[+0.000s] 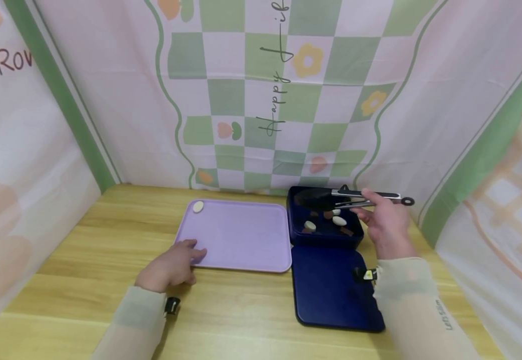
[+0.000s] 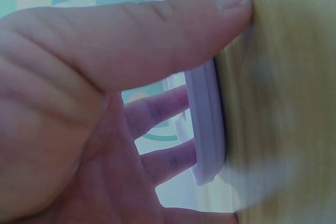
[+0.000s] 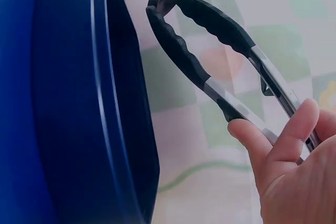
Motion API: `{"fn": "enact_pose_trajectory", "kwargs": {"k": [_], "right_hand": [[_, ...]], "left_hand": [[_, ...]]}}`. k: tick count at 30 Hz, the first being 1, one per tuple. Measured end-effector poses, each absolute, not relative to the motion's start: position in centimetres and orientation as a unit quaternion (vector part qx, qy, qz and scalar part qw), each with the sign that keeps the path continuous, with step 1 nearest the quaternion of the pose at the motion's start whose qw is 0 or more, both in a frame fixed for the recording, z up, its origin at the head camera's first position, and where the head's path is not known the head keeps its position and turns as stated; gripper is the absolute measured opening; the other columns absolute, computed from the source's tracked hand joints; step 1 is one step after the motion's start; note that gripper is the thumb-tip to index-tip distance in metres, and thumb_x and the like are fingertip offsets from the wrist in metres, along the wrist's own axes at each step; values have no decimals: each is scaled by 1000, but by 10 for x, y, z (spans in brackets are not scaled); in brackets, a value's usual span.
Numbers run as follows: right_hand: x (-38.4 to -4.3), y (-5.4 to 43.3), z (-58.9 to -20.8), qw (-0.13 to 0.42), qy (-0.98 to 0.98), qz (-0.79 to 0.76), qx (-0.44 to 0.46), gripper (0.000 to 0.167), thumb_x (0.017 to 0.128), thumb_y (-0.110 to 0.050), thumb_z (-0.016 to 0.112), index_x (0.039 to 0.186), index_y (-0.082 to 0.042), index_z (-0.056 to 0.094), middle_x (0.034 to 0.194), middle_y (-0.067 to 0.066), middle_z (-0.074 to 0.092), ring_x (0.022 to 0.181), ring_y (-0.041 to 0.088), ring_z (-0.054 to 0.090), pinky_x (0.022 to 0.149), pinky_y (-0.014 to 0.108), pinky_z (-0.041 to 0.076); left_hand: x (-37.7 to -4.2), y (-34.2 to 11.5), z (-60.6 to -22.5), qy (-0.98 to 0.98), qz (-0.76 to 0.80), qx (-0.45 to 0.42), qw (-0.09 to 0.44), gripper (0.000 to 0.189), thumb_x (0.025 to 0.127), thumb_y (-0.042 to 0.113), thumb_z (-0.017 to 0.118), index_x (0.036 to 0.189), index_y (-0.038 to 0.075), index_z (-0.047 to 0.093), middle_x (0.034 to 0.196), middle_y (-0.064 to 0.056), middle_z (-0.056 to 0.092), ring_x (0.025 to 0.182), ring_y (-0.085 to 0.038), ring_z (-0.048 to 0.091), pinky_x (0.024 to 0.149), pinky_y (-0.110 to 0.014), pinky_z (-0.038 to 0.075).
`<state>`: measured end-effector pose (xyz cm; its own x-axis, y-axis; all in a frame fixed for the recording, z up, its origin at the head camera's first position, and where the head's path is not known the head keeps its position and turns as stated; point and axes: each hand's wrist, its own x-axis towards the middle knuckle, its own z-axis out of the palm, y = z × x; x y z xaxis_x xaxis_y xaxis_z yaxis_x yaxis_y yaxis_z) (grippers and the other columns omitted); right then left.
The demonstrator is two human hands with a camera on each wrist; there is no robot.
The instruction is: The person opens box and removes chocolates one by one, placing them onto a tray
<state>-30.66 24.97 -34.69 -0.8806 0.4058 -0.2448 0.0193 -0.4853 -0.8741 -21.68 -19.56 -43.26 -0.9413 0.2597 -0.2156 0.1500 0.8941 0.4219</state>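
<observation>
My right hand [image 1: 389, 221] grips a pair of tongs [image 1: 317, 199] with black heads and metal arms, held level over the dark blue box [image 1: 328, 241]. In the right wrist view, the tongs' tips pinch a small dark brown ridged piece [image 3: 166, 3] above the box rim. White oval pieces [image 1: 339, 221] and reddish-brown pieces [image 1: 346, 231] lie inside the box, partly hidden by the tongs. My left hand [image 1: 172, 265] rests at the near left corner of a lilac tray [image 1: 242, 237], fingers spread over its rim and thumb by the table. One cream oval piece [image 1: 198, 206] lies in the tray's far left corner.
A dark blue lid [image 1: 333, 292] lies flat on the wooden table [image 1: 233, 315], in front of the box and beside the tray. A patterned cloth [image 1: 261, 100] hangs close behind the tray and box, with more cloth on both sides.
</observation>
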Motion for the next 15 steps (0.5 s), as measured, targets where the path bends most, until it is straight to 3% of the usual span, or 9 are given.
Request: {"fn": "enact_pose_trajectory", "kwargs": {"k": [7, 11, 15], "right_hand": [[-306, 211, -344, 121, -529, 824, -161, 54, 80, -12, 85, 123, -8, 51, 121, 9, 54, 58, 30, 70, 39, 28, 51], [-310, 181, -342, 121, -546, 816, -146, 47, 80, -14, 85, 116, -4, 57, 104, 15, 69, 52, 24, 69, 35, 26, 48], [-316, 152, -341, 121, -556, 809, -146, 41, 81, -13, 84, 109, -1, 59, 93, 16, 72, 52, 23, 69, 34, 23, 46]], "left_hand": [[-218, -195, -432, 965, 200, 109, 132, 71, 73, 3, 83, 139, 9, 59, 154, -24, 35, 139, -50, 29, 111, -62, 28], [-217, -195, -432, 965, 200, 110, 131, 71, 73, 3, 83, 139, 8, 58, 154, -24, 35, 139, -50, 29, 111, -62, 27], [-217, -195, -432, 964, 207, 107, 129, 71, 72, 2, 83, 139, 8, 59, 154, -24, 35, 139, -50, 29, 112, -62, 27]]}}
